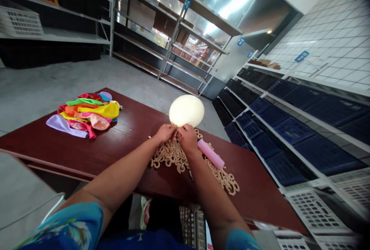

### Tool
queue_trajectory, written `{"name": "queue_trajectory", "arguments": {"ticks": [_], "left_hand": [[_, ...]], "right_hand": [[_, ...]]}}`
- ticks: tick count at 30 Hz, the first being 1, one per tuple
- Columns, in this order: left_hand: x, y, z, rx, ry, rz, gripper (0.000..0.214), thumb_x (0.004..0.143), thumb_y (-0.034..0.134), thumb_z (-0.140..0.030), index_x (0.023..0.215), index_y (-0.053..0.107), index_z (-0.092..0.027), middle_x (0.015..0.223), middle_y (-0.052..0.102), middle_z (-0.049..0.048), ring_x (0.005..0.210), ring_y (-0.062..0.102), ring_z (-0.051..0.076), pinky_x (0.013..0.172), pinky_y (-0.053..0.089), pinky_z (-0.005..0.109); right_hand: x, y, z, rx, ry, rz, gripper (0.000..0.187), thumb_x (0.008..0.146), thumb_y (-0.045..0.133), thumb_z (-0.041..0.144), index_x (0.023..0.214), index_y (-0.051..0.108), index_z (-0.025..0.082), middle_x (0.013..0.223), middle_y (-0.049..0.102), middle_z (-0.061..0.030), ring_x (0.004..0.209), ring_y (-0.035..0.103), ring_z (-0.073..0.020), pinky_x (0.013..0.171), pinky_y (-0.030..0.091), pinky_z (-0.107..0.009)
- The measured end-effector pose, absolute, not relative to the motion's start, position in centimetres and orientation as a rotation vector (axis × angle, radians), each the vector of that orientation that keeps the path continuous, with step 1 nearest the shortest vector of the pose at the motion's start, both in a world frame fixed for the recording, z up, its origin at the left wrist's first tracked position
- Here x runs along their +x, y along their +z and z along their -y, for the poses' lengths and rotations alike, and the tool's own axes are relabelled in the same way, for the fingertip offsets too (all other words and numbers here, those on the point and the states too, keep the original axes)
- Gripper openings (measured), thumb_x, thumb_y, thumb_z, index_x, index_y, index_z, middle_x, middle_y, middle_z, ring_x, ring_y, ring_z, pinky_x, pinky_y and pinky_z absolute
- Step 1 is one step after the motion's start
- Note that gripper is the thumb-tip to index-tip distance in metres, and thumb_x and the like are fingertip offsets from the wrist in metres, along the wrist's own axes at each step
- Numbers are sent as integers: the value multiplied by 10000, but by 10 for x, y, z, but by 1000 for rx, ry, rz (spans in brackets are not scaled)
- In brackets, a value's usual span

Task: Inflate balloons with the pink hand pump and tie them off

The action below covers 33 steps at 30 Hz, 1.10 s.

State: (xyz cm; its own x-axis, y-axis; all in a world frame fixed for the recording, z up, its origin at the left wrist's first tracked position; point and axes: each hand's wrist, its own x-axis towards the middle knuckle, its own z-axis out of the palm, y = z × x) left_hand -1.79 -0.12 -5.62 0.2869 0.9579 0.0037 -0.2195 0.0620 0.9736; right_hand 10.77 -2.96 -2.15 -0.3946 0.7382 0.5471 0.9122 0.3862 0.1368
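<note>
A pale cream inflated balloon (pixel 187 110) stands just beyond my hands, its near end between my fingers. My left hand (pixel 165 133) pinches at the balloon's neck, fingers closed. Right against it, my right hand (pixel 187 136) is also closed at the neck; the exact grip of the fingertips is too small to make out. Beneath both hands lies a heap of beige curly, hook-shaped pieces (pixel 170 155), spreading to the right under my forearm. A pink cylindrical balloon pump (pixel 212 155) rests on the heap beside my right wrist.
A pile of flat coloured balloons (pixel 86 113) lies on the left of the dark red table (pixel 130 113). Metal shelves (pixel 173 42) stand behind. Racks of dark blue crates (pixel 291 126) line the right side. A white basket (pixel 21 22) sits on a left shelf.
</note>
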Motion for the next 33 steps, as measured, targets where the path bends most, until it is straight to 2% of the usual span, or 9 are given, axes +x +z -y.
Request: {"name": "queue_trajectory", "arguments": {"ticks": [7,13,18,21,23,26,28,30,33], "left_hand": [[-16,-57,1,1022,981,-933,261,817,453,-318,656,533,-128,516,529,18,339,396,68,330,207,188],[-16,-59,-4,844,858,-1013,208,808,454,-262,643,485,-139,455,412,-26,311,274,50,361,133,198],[-20,-59,-5,1004,937,-1040,206,828,417,-270,720,539,-144,481,394,-35,371,294,70,409,216,212],[-25,-57,-7,1327,1070,-1204,230,821,432,-287,696,574,-156,584,517,11,528,444,115,541,342,231],[-28,-55,-7,1498,1131,-1261,225,818,443,-306,722,595,-172,699,590,38,668,509,152,645,369,244],[-29,-52,-6,1563,1183,-1243,193,812,466,-323,818,611,-197,795,622,57,761,535,182,706,367,251],[-29,-52,-5,1564,1227,-1223,167,804,486,-322,794,603,-203,762,608,55,754,534,186,704,366,246],[-28,-52,-5,1551,1261,-1193,165,805,486,-310,724,578,-200,691,573,43,718,522,177,679,366,239],[-25,-53,-5,1345,1296,-1085,193,817,469,-304,675,522,-184,591,499,10,585,468,131,575,357,220]], "right_hand": [[107,-29,29,-1462,-621,2329,190,849,469,230,758,632,201,816,525,-57,801,398,-185,696,304,-286],[107,-31,33,-1366,-520,2539,221,876,412,204,891,631,225,891,539,-46,855,424,-179,721,322,-266],[113,-22,39,-1589,-377,2469,195,870,425,239,974,586,205,921,584,-56,851,488,-162,702,348,-246],[128,-5,40,-1788,-64,2373,161,828,490,303,810,602,188,758,616,-34,688,516,-134,610,349,-230],[139,13,38,-1787,325,2290,226,797,521,348,667,591,177,602,590,-9,568,494,-114,551,348,-223],[139,43,26,-1616,777,1925,230,761,549,401,762,605,177,537,571,20,423,403,-80,443,316,-212],[124,60,15,-1426,837,1732,260,740,579,407,875,593,185,590,594,20,389,352,-59,398,284,-200],[100,72,3,-1255,803,1721,242,728,599,399,855,594,193,679,625,-3,424,399,-58,411,325,-197],[63,81,-1,-1050,813,1795,410,722,613,414,1097,530,271,1074,610,-43,488,480,-61,457,416,-228]]}}
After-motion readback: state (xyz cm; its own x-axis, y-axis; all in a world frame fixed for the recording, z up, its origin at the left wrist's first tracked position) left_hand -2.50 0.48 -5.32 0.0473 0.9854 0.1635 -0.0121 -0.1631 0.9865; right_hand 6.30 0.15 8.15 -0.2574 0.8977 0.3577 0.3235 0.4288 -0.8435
